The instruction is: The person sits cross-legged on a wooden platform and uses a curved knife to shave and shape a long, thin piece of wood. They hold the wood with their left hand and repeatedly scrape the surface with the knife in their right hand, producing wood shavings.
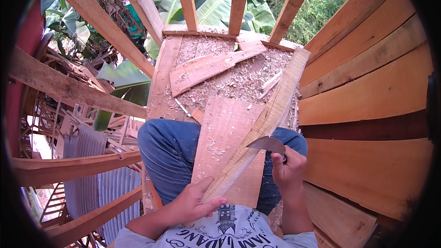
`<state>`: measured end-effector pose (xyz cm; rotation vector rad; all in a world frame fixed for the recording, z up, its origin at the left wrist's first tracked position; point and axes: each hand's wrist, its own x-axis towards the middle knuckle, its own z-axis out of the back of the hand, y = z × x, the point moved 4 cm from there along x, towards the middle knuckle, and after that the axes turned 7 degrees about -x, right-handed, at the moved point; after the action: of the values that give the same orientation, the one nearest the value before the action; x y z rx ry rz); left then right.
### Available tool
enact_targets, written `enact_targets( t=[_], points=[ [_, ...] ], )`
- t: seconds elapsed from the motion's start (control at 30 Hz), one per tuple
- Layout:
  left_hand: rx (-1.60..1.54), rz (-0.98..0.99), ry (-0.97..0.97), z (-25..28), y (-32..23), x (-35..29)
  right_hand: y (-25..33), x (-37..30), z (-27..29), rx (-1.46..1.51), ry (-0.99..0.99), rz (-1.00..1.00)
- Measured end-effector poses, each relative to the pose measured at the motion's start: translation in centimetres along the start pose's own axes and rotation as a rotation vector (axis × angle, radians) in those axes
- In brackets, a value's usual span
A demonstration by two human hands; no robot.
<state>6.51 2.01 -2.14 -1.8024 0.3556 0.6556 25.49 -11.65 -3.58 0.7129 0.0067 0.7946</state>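
Left of the flat board (pixel 225 124) that lies across the lap, a person's jeans-covered left knee (pixel 165 149) is bent. At the board's near left edge, the left grip (pixel 200 201) is closed around the lower end of a long wooden stick (pixel 273 108). The stick slants up and right across the board, its far end beyond the board's far right corner. Loose shavings (pixel 209 48) cover the floor past the board; they could let the stick's far end slide if it rests there, which I cannot tell. Over the board's right side, a curved knife (pixel 268 143) overlaps the stick, tip pointing left; contact is unclear. Just right of the board, the right grip (pixel 288 167) is wrapped around its handle. The likeliest trouble is a slip: if the blade skids down the stick, perhaps on uneven grain, it could reach the left fingers or a thigh.
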Motion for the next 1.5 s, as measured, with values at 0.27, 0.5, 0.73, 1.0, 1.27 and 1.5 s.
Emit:
enact_targets(
  t=[0.27, 0.5, 0.73, 1.0, 1.27, 1.5],
  points=[
    [0.078, -0.069, -0.006, -0.5, -0.3, -0.5, 1.5, 0.4, 0.9, -0.055, 0.013, 0.123],
    [0.209, -0.077, -0.003, -0.3, 0.2, -1.1, -0.2, 2.5, 2.4, 0.185, -0.096, -0.166],
    [0.152, -0.080, -0.067, 0.0, 0.4, -1.2, 0.6, 0.7, 0.6, -0.045, 0.076, 0.144],
    [0.199, -0.127, -0.074, 0.1, 0.6, -1.0, -0.3, -0.1, -0.3, 0.035, 0.089, 0.066],
    [0.146, -0.077, -0.055, 0.2, 1.1, -0.6, -0.7, 0.9, -0.6, 0.116, 0.109, 0.070],
    [0.097, -0.115, -0.107, 0.6, 0.6, -0.7, 0.5, 1.8, -2.0, 0.117, 0.156, 0.218]
  ],
)
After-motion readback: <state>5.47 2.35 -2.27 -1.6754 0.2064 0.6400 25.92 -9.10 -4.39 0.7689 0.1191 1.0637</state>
